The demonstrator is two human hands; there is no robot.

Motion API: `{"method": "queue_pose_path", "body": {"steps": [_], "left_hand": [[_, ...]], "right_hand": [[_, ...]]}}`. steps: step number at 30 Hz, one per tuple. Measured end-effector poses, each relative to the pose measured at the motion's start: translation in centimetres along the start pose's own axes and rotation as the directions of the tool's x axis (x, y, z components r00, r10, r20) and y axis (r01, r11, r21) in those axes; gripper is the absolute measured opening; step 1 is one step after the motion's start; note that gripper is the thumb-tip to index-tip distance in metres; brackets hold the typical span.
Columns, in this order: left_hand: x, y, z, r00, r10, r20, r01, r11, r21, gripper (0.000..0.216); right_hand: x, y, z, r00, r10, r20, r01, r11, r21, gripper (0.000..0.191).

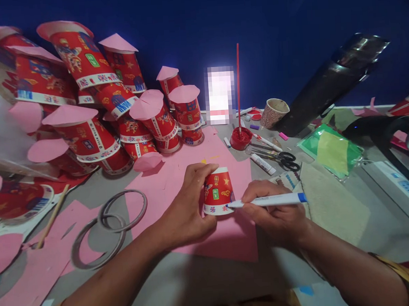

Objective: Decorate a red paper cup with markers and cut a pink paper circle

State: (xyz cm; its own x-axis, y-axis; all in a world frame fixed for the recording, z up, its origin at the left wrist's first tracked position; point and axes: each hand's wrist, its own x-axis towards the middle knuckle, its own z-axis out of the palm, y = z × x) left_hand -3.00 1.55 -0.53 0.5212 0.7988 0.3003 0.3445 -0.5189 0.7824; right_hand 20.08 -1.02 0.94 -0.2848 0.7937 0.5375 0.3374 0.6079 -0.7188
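Note:
A red patterned paper cup (218, 191) stands upside down on a pink paper sheet (188, 172). My left hand (188, 204) wraps around the cup's left side and top, fingers closed on it. My right hand (275, 213) grips a white marker with a blue cap (268, 201), held level. Its tip touches the cup's rim at the lower right, on the pink sheet.
A pile of red cups capped with pink paper (94, 109) fills the back left. Two metal rings (108, 223) and pink scraps lie at left. Scissors (281, 160), glue sticks, a red pot with a stick (240, 137), a brown cup (274, 112) and green paper (332, 150) lie behind.

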Motion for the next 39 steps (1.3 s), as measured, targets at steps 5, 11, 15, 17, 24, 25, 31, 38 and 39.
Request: {"method": "queue_pose_path", "body": {"steps": [5, 11, 15, 17, 24, 25, 31, 38, 39], "left_hand": [[0.02, 0.15, -0.01, 1.000, -0.017, 0.006, 0.017, 1.000, 0.000, 0.099], [0.05, 0.26, 0.01, 1.000, -0.021, 0.014, 0.021, 1.000, 0.011, 0.098], [0.02, 0.29, 0.02, 0.999, -0.028, 0.021, 0.028, 1.000, 0.006, 0.099], [0.03, 0.33, 0.02, 0.999, -0.029, 0.021, 0.029, 1.000, 0.005, 0.099], [0.04, 0.41, -0.03, 0.998, -0.046, 0.031, 0.046, 0.999, 0.011, 0.096], [0.06, 0.44, -0.04, 0.998, -0.047, 0.032, 0.046, 0.999, 0.010, 0.095], [0.14, 0.55, 0.01, 0.998, -0.055, 0.038, 0.055, 0.998, -0.003, 0.093], [0.03, 0.43, -0.05, 0.998, -0.057, 0.039, 0.057, 0.998, -0.014, 0.096], [0.02, 0.41, -0.05, 0.997, -0.060, 0.039, 0.060, 0.998, -0.016, 0.096]], "right_hand": [[0.07, -0.20, -0.09, 1.000, 0.001, -0.024, -0.001, 1.000, 0.017, 0.012], [-0.02, -0.31, -0.12, 1.000, 0.007, 0.009, -0.008, 0.999, 0.037, 0.008], [0.05, -0.34, -0.02, 0.999, 0.021, 0.026, -0.022, 0.999, 0.031, 0.009], [0.11, -0.41, -0.02, 0.999, 0.028, 0.025, -0.029, 0.999, 0.032, 0.010], [0.03, -0.49, -0.08, 1.000, 0.007, 0.025, -0.008, 0.999, 0.053, 0.008], [0.03, -0.47, -0.07, 1.000, 0.001, 0.029, -0.002, 0.999, 0.052, 0.007], [0.17, -0.55, -0.06, 0.998, 0.015, 0.060, -0.017, 0.999, 0.028, 0.010], [0.21, -0.68, -0.10, 0.997, 0.027, 0.070, -0.031, 0.998, 0.059, 0.011], [0.25, -0.70, -0.11, 0.997, 0.020, 0.074, -0.024, 0.998, 0.060, 0.011]]}}
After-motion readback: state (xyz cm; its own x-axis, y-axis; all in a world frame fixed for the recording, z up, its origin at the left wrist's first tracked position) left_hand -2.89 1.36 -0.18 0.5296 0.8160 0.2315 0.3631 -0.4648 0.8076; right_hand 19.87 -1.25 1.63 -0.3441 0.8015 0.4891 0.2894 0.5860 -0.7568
